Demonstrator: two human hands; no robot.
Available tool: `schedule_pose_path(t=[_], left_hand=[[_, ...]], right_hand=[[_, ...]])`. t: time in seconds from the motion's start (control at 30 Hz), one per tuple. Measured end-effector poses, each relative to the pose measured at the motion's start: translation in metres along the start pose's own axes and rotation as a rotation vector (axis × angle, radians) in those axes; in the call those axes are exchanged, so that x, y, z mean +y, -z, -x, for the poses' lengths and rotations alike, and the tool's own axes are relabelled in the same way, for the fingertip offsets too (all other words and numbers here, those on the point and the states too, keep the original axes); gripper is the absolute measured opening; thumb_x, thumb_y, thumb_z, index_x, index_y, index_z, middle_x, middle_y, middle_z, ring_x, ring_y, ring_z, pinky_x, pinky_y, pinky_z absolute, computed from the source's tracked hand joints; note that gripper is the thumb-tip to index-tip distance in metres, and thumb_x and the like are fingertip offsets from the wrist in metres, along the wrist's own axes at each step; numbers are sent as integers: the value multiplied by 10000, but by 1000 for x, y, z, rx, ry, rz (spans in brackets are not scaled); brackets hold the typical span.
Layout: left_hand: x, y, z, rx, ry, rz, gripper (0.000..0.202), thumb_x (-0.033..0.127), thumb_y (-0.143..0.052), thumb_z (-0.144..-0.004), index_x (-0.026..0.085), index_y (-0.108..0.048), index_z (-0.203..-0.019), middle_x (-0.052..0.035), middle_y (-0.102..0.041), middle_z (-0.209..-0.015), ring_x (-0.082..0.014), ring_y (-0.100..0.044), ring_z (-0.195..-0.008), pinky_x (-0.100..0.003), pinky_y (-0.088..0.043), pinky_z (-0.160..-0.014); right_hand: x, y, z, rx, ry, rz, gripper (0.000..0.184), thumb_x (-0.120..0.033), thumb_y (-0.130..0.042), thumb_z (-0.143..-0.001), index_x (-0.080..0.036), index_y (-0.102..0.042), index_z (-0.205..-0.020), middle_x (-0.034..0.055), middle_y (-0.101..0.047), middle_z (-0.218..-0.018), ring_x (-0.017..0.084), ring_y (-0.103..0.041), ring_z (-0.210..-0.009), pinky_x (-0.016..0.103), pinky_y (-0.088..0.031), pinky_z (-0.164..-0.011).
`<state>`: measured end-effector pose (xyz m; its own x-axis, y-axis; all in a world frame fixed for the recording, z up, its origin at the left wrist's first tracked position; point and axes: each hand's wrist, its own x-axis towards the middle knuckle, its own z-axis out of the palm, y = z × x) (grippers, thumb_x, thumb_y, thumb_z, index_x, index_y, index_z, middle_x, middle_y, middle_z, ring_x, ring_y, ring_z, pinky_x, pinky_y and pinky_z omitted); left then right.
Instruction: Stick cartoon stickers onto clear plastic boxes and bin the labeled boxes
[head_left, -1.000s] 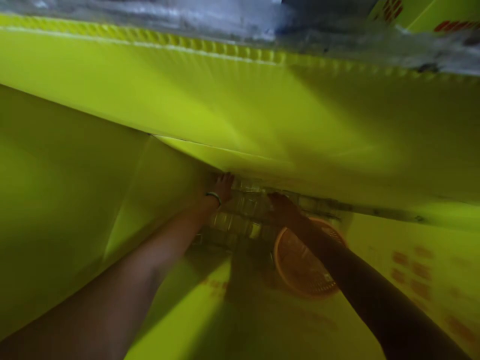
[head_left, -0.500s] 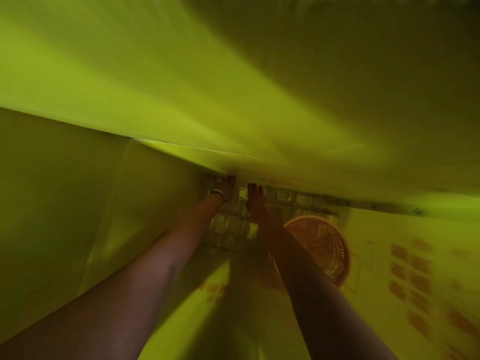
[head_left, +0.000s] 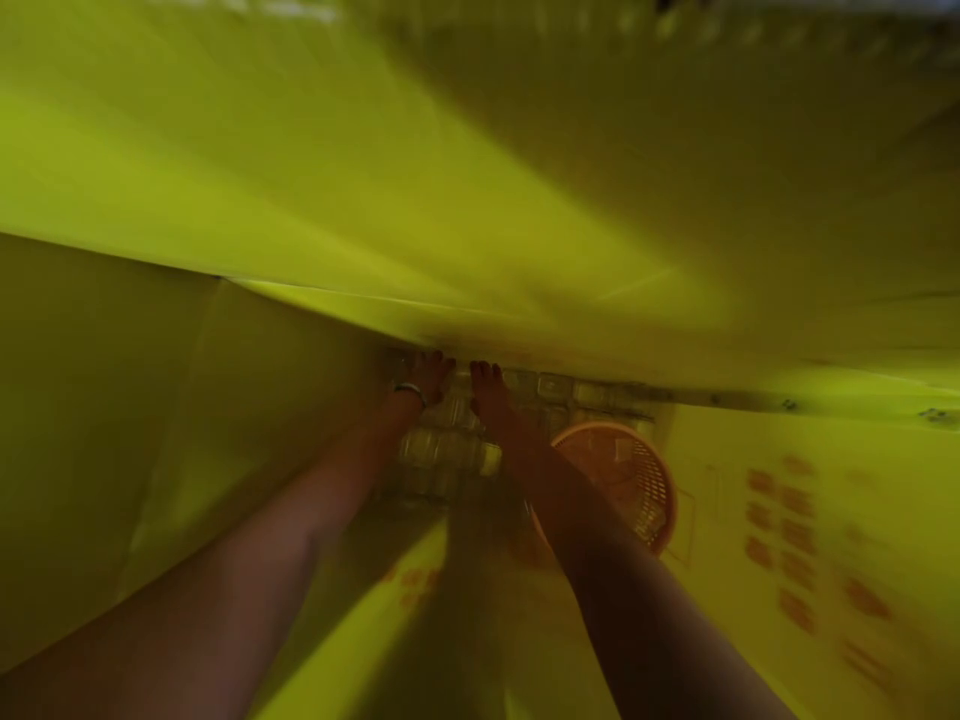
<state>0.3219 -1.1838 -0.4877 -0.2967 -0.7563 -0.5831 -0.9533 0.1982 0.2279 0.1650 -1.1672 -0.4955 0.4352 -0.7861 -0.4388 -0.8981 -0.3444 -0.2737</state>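
Note:
Both my arms reach deep into a yellow-walled box. My left hand [head_left: 433, 376], with a light band at the wrist, rests by the far wall with its fingers stretched forward. Just to its right, my right hand [head_left: 488, 391] also has its fingers extended, over the same layer. Under and around both hands lie several clear, squarish containers [head_left: 555, 387] in close rows on the box floor. A narrow gap with a clear container separates the hands. My palms are hidden, and dim light blurs the finger contacts.
A round orange basket [head_left: 670, 500] with slotted sides stands right of my right forearm, with pale pieces inside. The yellow wall [head_left: 480, 220] rises in front, another wall [head_left: 90, 430] on the left. Reddish printed marks [head_left: 795, 535] show on the yellow surface at right.
The view has shifted slightly, so the hands, basket and printed marks appear further left. The box's upper edge now shows at the top. The hands remain at the containers.

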Motion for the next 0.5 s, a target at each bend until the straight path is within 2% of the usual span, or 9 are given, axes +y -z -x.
schedule_pose_path(t=[0.13,0.23,0.3,0.37,0.43,0.5], left_hand=[[3,14,17,39,23,-6,706,259,-680,-744,206,-412,-1395,-155,-413,-1402,-374,-389,-1243,-465,-363,-974],[28,32,34,130,-43,10,739,334,-697,-701,207,-429,-1378,-148,-452,-1355,-332,-418,-1225,-456,-318,-1030],[58,42,49,146,-133,74,744,380,-715,-674,214,-458,-1352,-132,-488,-1319,-310,-447,-1207,-449,-309,-1051],[97,45,65,88,-232,214,705,428,-726,-661,218,-513,-1300,-116,-546,-1252,-305,-489,-1174,-452,-336,-1044],[137,35,81,-54,-301,439,714,439,-768,-602,212,-564,-1247,-108,-585,-1200,-317,-525,-1148,-458,-372,-1031],[174,14,94,-224,-294,660,788,402,-816,-507,220,-579,-1236,-103,-583,-1229,-332,-544,-1140,-456,-419,-1005]], right_hand=[[6,29,14,2,9,-43,690,-44,-537,-779,-152,-349,-1433,150,-428,-1427,305,-373,-1318,428,-382,-1064],[26,72,46,-7,30,-56,683,-63,-545,-763,-160,-366,-1415,134,-449,-1405,300,-424,-1270,417,-416,-1033],[47,109,79,-52,60,-57,687,-110,-604,-730,-163,-404,-1385,137,-493,-1362,306,-503,-1190,428,-448,-988],[71,145,116,-156,97,-88,702,-159,-666,-680,-182,-450,-1347,122,-535,-1327,302,-557,-1137,426,-467,-960],[94,168,150,-366,130,-166,698,-173,-705,-625,-227,-509,-1293,79,-589,-1268,280,-599,-1087,395,-496,-917],[114,171,173,-617,106,-245,678,-189,-738,-579,-251,-566,-1232,51,-627,-1208,269,-621,-1053,370,-522,-875]])
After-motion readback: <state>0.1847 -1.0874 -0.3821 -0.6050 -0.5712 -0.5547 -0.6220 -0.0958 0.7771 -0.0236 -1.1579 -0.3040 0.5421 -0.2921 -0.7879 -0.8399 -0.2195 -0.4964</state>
